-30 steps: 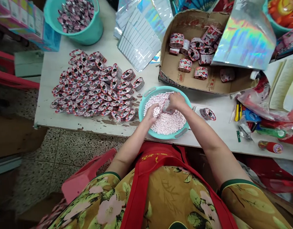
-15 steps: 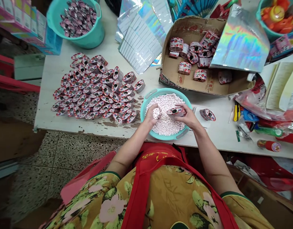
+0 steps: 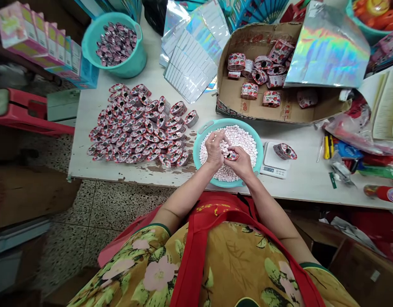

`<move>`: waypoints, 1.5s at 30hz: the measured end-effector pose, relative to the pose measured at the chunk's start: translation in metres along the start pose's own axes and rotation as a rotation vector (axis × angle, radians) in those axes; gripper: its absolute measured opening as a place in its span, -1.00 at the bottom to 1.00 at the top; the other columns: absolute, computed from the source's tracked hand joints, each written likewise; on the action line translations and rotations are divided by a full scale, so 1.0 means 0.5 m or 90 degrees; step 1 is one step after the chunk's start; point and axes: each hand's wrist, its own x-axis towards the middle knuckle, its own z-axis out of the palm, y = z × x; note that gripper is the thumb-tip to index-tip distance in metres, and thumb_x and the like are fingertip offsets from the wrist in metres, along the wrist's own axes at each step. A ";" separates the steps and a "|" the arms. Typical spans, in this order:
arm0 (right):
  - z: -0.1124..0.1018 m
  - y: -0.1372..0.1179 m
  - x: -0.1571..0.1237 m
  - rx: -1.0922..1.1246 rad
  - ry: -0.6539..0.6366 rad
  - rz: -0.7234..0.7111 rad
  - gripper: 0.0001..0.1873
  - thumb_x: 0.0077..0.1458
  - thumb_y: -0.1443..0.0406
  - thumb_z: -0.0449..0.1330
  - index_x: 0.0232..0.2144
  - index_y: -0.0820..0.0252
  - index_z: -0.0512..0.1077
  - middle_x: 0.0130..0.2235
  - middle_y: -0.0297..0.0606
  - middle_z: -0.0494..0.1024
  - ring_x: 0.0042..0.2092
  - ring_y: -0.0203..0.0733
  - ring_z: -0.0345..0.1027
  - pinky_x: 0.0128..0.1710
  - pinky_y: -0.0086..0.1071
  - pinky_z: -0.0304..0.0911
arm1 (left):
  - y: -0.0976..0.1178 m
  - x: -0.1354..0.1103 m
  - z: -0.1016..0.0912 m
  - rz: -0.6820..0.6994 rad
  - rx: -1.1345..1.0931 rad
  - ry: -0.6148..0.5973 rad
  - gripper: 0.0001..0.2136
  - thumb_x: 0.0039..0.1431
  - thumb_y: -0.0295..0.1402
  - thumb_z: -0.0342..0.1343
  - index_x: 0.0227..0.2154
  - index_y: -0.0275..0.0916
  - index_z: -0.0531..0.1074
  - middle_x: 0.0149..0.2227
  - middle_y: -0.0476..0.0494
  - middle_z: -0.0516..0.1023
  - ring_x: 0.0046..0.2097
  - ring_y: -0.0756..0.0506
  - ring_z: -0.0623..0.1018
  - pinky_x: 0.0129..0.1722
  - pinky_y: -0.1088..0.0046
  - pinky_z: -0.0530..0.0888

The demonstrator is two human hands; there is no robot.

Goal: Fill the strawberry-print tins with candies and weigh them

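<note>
Both my hands meet over a teal basin [image 3: 201,130] full of small pale pink candies [image 3: 241,138]. My right hand [image 3: 243,164] grips a small red strawberry-printed tin [image 3: 231,155] with a hole on top. My left hand [image 3: 215,147] is cupped closed around a handful of the candies, held right against the tin's opening. A second such tin [image 3: 285,151] rests on a small white scale [image 3: 270,166] just right of the basin. A big heap of the same tins [image 3: 140,125] lies on the table to the left.
An open cardboard box [image 3: 230,96] with more tins sits behind the basin, a holographic bag [image 3: 327,47] leaning on it. A teal bucket [image 3: 124,64] of small parts stands at the back left. Silver pouches [image 3: 193,55], pens and wrappers [image 3: 346,153] clutter the table.
My hands have come together: the left lifted a handful of candies from the basin to the tin in my right hand. The view shifted slightly, revealing the scale.
</note>
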 end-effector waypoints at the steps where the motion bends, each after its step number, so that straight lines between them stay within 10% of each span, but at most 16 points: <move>1: 0.002 -0.003 0.002 -0.008 0.001 0.008 -0.61 -0.16 0.20 0.30 -0.19 0.15 0.52 -0.14 -0.21 0.59 -0.09 -0.02 0.48 -0.03 -0.21 0.36 | -0.002 0.005 -0.003 0.011 0.002 0.007 -0.60 0.14 -0.05 0.23 -0.54 -0.21 0.22 -0.55 0.07 0.33 -0.51 0.07 0.37 -0.43 0.53 0.36; 14: 0.010 -0.037 0.055 -0.099 0.008 0.062 -0.38 -0.21 -0.05 0.28 -0.15 0.20 0.56 -0.15 -0.11 0.66 -0.16 0.07 0.55 -0.09 -0.17 0.38 | 0.014 0.074 0.005 -0.008 0.000 0.051 -0.55 -0.03 0.02 0.32 -0.51 -0.23 0.27 -0.57 0.11 0.30 -0.53 0.10 0.31 -0.50 0.55 0.25; 45: 0.021 -0.073 0.062 -0.059 0.041 0.096 -0.31 -0.35 -0.05 0.38 -0.18 0.26 0.57 -0.36 -0.18 0.60 -0.36 -0.11 0.43 -0.29 -0.25 0.35 | 0.075 0.062 -0.006 0.018 0.032 -0.083 -0.51 -0.18 0.05 0.39 -0.39 -0.27 0.43 -0.47 0.04 0.40 -0.43 0.07 0.34 -0.39 0.52 0.31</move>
